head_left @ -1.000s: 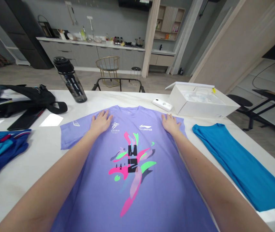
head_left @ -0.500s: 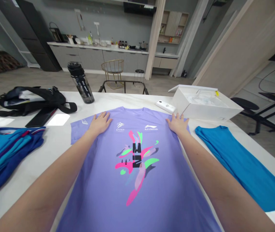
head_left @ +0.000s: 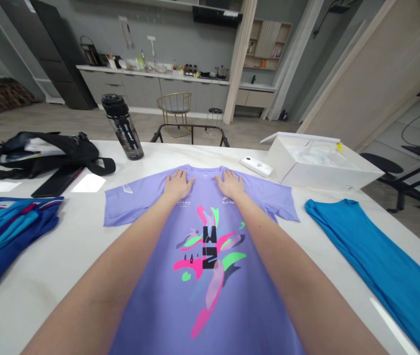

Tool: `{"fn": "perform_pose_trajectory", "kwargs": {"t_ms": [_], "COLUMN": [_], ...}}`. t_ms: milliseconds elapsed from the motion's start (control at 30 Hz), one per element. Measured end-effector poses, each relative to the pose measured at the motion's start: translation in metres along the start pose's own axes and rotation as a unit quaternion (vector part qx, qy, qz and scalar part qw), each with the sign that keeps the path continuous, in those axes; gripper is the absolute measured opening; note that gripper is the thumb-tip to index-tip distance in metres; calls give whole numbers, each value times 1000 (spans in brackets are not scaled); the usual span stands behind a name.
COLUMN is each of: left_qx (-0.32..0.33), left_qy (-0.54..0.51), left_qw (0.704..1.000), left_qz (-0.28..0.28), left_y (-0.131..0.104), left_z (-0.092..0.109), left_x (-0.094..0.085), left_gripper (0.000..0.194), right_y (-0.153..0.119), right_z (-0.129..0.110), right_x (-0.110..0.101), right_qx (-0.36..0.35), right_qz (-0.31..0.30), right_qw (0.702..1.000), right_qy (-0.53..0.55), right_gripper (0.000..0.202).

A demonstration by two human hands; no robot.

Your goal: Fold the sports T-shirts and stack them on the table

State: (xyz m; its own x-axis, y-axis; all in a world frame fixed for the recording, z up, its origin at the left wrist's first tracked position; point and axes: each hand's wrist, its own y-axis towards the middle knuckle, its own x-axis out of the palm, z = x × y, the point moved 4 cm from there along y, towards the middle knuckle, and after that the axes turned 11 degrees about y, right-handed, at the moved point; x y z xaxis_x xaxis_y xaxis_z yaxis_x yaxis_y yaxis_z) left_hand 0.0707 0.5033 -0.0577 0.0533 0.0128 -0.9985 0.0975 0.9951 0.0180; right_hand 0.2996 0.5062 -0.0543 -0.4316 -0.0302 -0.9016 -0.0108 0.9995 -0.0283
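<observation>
A purple T-shirt (head_left: 217, 296) lies spread front side up, its collar at the far end and a bright pink, green and black print down the chest. My left hand (head_left: 179, 185) rests flat on it just left of the collar, fingers stretched out. On the other side of the collar my right hand (head_left: 230, 185) also lies flat, partly covering the white brand lettering. Both hands press on the cloth without gripping it. The two sleeves reach out to either side.
On the white table (head_left: 21, 266), folded blue clothes (head_left: 10, 236) lie left and a blue garment (head_left: 376, 261) right. Farther back are a black bag (head_left: 47, 153), a phone (head_left: 57, 180), a bottle (head_left: 125, 130), a white remote (head_left: 256, 166) and a white box (head_left: 321, 162).
Both hands have slid inward across the shirt, from near the sleeves to beside the collar. The right sleeve now shows fully spread. The view has shifted slightly.
</observation>
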Motion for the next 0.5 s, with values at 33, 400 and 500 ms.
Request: {"fn": "perform_pose_trajectory", "kwargs": {"t_ms": [33,400,500], "left_qx": [-3,38,36], "left_qy": [-4,25,20], "left_qw": [1000,998,999], "left_qz": [-3,54,9], "left_y": [3,-55,-83], "left_z": [-1,20,19], "left_x": [1,-7,-1], "left_gripper": [72,68,67], "right_y": [2,-53,-76], "right_z": [0,-14,-4], "right_x": [1,-9,-2], "right_qx": [7,-24,25], "right_qz": [1,113,62], "right_qw": [1000,993,998], "right_qy": [0,-20,-10], "right_gripper": [79,72,69]}}
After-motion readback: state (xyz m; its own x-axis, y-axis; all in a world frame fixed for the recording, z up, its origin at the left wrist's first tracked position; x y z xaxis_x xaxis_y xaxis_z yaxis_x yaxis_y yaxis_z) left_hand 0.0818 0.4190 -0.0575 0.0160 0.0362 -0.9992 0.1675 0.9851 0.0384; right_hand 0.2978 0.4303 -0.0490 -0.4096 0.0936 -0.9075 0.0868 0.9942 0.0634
